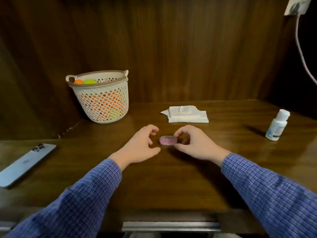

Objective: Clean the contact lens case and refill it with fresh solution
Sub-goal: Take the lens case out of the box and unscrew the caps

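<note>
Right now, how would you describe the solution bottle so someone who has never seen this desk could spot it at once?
Start at the dark wooden desk and look to its far right side, past the stack of white tissues. There the solution bottle stands upright and alone, apart from both hands. It is the only bottle here: small, white, with a white cap and a pale blue label.

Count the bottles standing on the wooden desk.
1. A white plastic bottle with a white cap stands upright at the desk's right side, right of the folded white tissues. The perforated cream plastic basket could hide others.
</note>
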